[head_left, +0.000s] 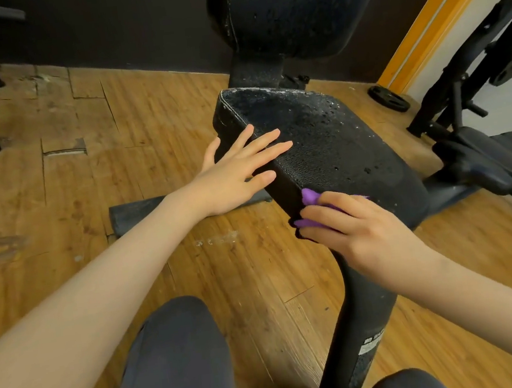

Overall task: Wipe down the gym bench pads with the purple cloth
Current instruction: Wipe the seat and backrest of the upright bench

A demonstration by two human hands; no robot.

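The purple cloth (311, 202) sits bunched on the near corner of the black seat pad (332, 150), gripped by the right hand (354, 230). The left hand (233, 171) lies flat with straight fingers on the pad's left edge. The back pad (297, 10) stands behind.

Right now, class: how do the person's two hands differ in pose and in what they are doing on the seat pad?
The left hand lies flat, fingers straight, on the seat pad; the right hand curls over the purple cloth at the pad's near edge. The left holds nothing. Both touch the same pad.
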